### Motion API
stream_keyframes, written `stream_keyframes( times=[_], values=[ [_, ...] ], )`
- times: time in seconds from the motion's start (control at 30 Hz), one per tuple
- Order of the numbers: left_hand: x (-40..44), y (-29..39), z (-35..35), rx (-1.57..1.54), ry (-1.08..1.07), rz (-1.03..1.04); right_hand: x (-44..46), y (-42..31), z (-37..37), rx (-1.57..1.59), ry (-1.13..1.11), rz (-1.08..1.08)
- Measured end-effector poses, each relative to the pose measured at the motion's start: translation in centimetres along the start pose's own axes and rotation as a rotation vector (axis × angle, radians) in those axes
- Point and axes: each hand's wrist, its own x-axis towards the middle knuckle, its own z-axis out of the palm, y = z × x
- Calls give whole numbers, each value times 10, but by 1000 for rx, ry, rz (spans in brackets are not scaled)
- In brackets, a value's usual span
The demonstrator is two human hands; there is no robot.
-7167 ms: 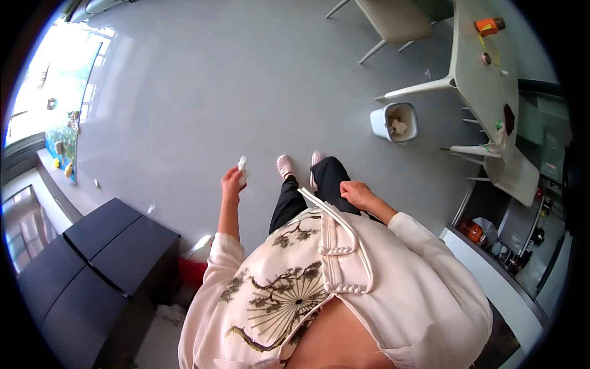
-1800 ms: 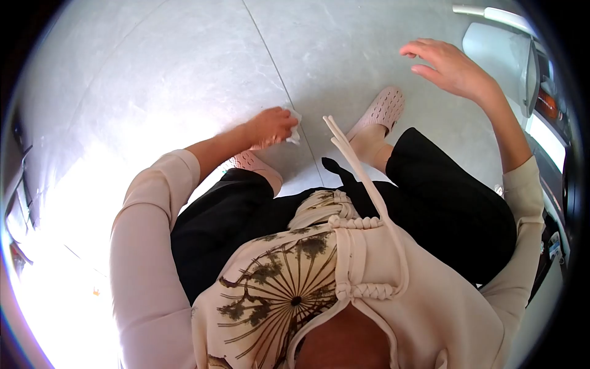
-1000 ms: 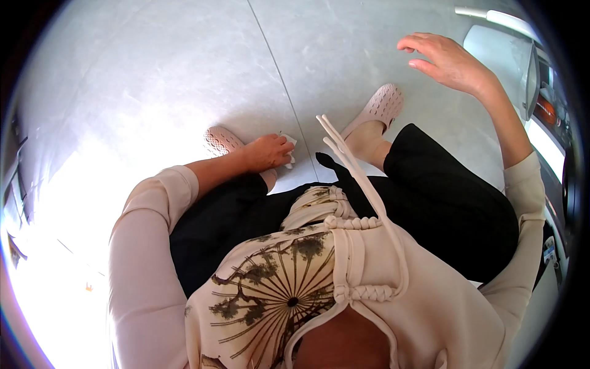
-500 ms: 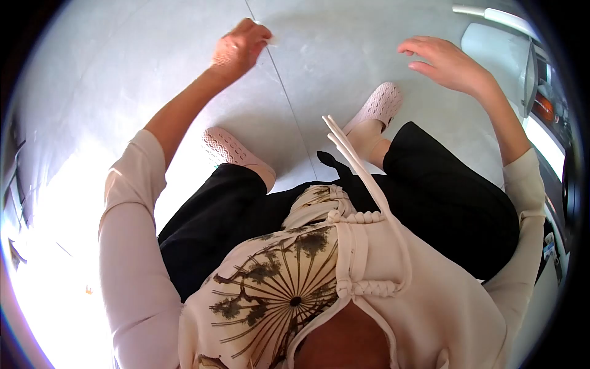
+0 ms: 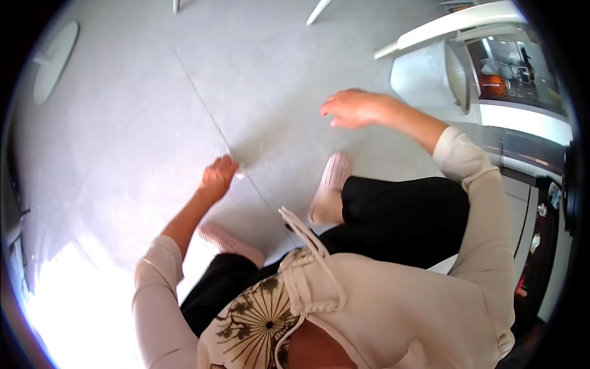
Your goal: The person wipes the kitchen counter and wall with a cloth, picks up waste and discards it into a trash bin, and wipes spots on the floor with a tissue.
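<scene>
Upper RH area: pale bin (image 5: 421, 77), rim toward R. White curved leg (image 5: 452, 27) runs just above bin in view; contact can't be ID'd. R of bin: dark compartment (image 5: 528, 103) w/ orange-red container (image 5: 493, 85) and clear glassware (image 5: 490, 66) next to it; white panel (image 5: 522, 125) directly below. Top edge: 2 thin white legs (image 5: 319, 12), well apart. Upper LH area: round pale disc (image 5: 61, 61) w/ short stem. Lower RH area: dark recess (image 5: 544, 270) w/ small red item (image 5: 521, 286), blurred.

left hand (image 5: 219, 177): curled, reaching forward | right hand (image 5: 356, 109): loosely bent, stretched forward
</scene>
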Motion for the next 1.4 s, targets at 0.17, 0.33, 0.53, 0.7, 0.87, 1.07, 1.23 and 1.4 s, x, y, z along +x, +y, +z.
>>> stream_keyframes(
  times=[0.17, 0.33, 0.53, 0.7, 0.87, 1.07, 1.23, 1.4],
  values=[
    [19, -34, -45, -140, 60, -405, -43, -37, -80, -110, 153, -16],
    [35, -61, -131, -231, 190, -556, -112, -76, -97, -60, 759, -539],
    [26, -31, -165, -387, -61, -889, -85, -59, -82, 109, 866, -817],
    [68, 23, -168, -617, -57, -982, -81, -52, -87, 31, 976, -771],
    [164, 33, -180, -1420, 63, -1144, -78, -62, -78, 4, 895, -615],
    [261, 101, -196, -989, 85, -1128, -106, -28, -74, -83, 871, -597],
    [341, 101, -182, -1160, -8, -1008, -90, 18, -57, 201, 750, -460],
    [374, 68, -166, -1183, 29, -1007, -120, 72, -30, 381, 707, -286]
  ],
)
